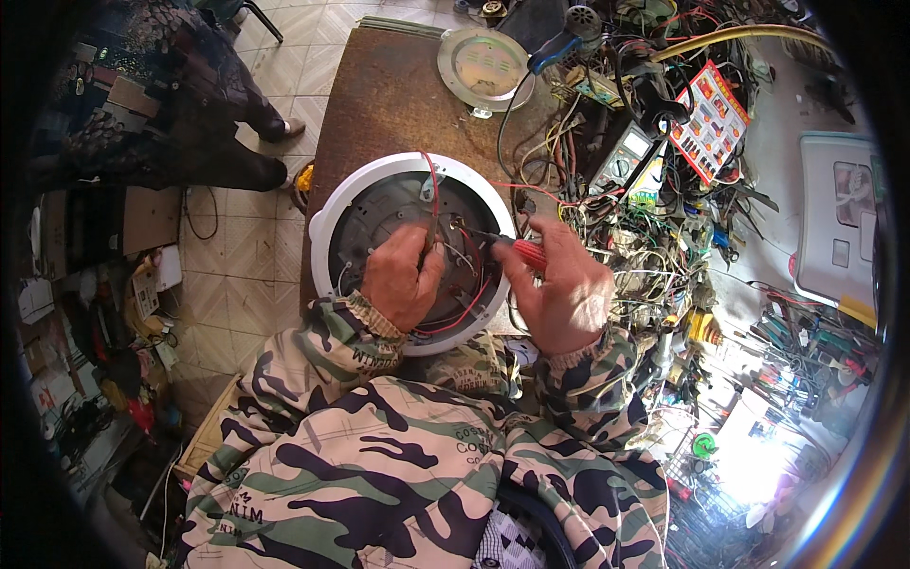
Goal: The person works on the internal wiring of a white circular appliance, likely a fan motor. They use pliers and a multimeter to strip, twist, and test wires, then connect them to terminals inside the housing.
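Note:
A round appliance base with a white rim point(332, 204) and a dark grey interior lies on the brown wooden worktop, with red and pale wires inside it. My left hand point(403, 275) is closed over the middle of the base, pinching at a red wire point(435, 190) that runs up over the rim; its fingertips are partly hidden. My right hand point(559, 289) is closed on a red-and-black screwdriver point(528, 253) at the base's right side, with the thin shaft pointing left toward a small fitting among the wires inside.
A round metal plate point(483, 66) and a blue-handled tool point(555, 52) lie at the back. Tangled wires, a multimeter point(621, 159), a leaflet point(706, 123) and hand tools crowd the right. A white appliance point(834, 218) sits far right. Another person's legs point(256, 142) stand at the left.

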`<state>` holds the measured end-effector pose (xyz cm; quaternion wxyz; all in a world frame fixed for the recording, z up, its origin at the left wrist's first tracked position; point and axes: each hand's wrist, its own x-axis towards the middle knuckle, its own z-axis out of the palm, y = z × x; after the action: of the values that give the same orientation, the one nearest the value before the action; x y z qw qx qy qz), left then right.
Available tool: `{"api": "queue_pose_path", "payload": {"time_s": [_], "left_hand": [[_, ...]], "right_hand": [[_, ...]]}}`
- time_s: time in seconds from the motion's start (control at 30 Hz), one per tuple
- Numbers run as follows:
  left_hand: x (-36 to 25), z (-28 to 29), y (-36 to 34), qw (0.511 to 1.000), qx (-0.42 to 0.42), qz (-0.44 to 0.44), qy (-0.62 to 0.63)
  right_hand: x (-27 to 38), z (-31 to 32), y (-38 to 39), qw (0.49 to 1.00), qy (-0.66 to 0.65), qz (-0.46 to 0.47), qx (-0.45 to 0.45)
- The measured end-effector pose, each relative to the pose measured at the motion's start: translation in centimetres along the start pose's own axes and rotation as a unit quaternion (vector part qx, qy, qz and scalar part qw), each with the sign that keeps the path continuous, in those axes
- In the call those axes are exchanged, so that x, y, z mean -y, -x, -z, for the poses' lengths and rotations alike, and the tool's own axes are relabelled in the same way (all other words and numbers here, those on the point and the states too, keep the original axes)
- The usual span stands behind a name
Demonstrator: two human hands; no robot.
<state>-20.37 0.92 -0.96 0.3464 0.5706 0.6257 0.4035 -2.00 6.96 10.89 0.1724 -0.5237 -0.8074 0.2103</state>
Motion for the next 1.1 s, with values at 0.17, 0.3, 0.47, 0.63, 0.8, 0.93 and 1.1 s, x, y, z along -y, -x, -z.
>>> {"api": "queue_pose_path", "payload": {"time_s": [0.17,0.3,0.47,0.63,0.8,0.93,1.1], "left_hand": [[0.2,-0.1,-0.2,0.996,0.036,0.071,0.045],[-0.3,0.1,-0.6,0.999,-0.006,0.041,0.001],[-1.3,0.2,-1.9,0.993,-0.036,-0.012,-0.109],[-1.4,-0.1,-2.6,0.980,0.005,0.004,-0.199],[-1.4,-0.7,-3.3,0.984,-0.001,-0.004,-0.178],[-1.1,-1.0,-3.4,0.983,-0.005,-0.010,-0.182],[-0.7,-1.3,-3.3,0.983,-0.016,-0.017,-0.181]], "right_hand": [[-0.1,-0.6,-0.4,0.995,-0.075,0.044,-0.045],[-0.6,0.0,0.2,0.999,0.021,0.007,0.024],[0.0,-0.5,0.0,0.996,-0.072,0.002,-0.051],[-1.0,-0.4,0.0,0.999,-0.027,0.032,-0.020],[-0.3,-0.3,0.4,1.000,-0.022,0.002,-0.011],[-0.7,-0.9,0.0,0.993,-0.083,0.064,-0.053],[-0.5,-0.2,0.5,0.999,-0.045,-0.001,0.012]]}}
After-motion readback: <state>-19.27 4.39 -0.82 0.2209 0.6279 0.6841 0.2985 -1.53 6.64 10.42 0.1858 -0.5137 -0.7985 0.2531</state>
